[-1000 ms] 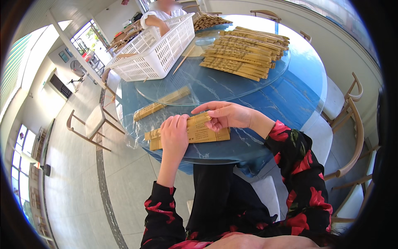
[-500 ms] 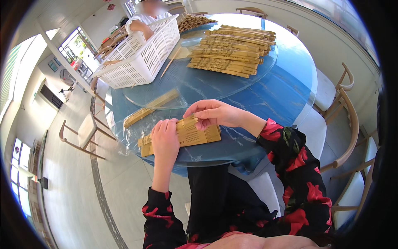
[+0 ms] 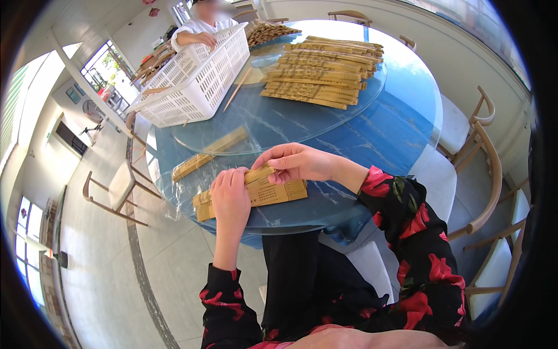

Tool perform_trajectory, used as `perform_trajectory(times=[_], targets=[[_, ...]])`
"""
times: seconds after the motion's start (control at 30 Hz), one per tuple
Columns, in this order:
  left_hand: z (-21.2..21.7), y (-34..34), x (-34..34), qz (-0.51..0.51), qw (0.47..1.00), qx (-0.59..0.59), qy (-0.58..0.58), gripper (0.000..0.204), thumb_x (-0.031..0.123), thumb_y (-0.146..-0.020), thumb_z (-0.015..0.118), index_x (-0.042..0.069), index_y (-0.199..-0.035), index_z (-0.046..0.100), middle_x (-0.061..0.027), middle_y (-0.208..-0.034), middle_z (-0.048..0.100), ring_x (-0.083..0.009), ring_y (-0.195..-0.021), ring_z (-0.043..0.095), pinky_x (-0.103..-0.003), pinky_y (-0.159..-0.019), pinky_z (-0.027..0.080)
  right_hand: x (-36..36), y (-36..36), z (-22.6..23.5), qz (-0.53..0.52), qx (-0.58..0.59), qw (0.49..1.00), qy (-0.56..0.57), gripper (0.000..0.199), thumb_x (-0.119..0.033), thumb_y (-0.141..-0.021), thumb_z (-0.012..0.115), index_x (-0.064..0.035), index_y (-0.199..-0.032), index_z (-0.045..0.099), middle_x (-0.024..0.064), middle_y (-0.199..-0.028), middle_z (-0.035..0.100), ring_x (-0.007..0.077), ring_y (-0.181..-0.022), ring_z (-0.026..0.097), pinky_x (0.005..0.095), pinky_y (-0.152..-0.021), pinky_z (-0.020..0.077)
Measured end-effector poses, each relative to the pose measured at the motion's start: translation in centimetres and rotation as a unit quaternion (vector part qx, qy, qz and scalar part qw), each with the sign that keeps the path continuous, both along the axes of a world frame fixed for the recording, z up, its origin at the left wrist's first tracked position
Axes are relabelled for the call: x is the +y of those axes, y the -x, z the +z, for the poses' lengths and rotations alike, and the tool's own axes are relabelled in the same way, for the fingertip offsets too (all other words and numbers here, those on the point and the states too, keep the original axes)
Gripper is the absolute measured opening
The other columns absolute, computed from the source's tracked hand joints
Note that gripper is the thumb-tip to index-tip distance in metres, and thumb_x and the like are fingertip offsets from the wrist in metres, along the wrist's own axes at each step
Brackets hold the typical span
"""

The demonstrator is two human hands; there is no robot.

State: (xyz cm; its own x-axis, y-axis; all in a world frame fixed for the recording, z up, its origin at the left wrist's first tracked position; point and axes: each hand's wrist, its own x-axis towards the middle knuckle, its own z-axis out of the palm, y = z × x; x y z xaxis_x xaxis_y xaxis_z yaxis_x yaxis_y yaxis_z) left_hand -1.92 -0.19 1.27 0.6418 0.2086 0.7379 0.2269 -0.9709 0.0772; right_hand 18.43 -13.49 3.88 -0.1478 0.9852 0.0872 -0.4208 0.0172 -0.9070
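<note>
On the near edge of the table lies a yellow-brown printed paper wrapper (image 3: 285,193), its upper part folded into a narrow raised strip. My left hand (image 3: 231,192) is closed over the left part of that strip, fingertips along its top edge. At the strip's right end, my right hand (image 3: 301,163) pinches it between thumb and fingers. What lies inside the fold is hidden. Just beyond my left hand rests a long narrow packet (image 3: 215,150) of the same colour, with crinkled clear film (image 3: 177,195) beside it.
A glass turntable on the blue round table (image 3: 401,119) carries a large pile of similar packets (image 3: 317,72). A white slotted basket (image 3: 203,96) stands far left, a thin stick (image 3: 237,90) beside it. Behind it sits another person (image 3: 200,38). More bundled sticks (image 3: 270,33) lie beyond. Wooden chairs (image 3: 491,180) surround the table.
My right fingers have shifted slightly as the strip's right end turned over and now looks more tightly rolled. The other person's hand has lifted out of the basket to its rim.
</note>
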Motion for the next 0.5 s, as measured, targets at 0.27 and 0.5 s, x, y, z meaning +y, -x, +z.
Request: perform_trajectory(times=[0.27,0.5], targets=[[0.18,0.41,0.24,-0.011,0.999,0.04,0.027,0.022,0.0,-0.085,0.062,0.004,-0.106,0.066,-0.0105,-0.094,0.066,-0.0331,-0.094,0.063,-0.046,-0.086,0.05,-0.02,-0.21,-0.19,0.005,-0.075,0.997,-0.03,0.031,-0.021,-0.113,0.054,-0.0014,-0.134,0.064,0.0028,-0.105,0.067,0.0095,-0.099,0.065,0.0256,-0.09,0.0533],[-0.48,-0.25,0.38,0.028,0.997,0.073,0.024,0.024,0.002,-0.089,0.061,0.005,-0.112,0.067,-0.0106,-0.1,0.068,-0.0331,-0.101,0.064,-0.046,-0.09,0.051,0.33,0.11,0.1,-0.126,-0.102,0.985,0.059,0.031,-0.025,-0.112,0.054,-0.0027,-0.132,0.062,0.0011,-0.086,0.066,0.0064,-0.075,0.062,0.0227,-0.07,0.0518]])
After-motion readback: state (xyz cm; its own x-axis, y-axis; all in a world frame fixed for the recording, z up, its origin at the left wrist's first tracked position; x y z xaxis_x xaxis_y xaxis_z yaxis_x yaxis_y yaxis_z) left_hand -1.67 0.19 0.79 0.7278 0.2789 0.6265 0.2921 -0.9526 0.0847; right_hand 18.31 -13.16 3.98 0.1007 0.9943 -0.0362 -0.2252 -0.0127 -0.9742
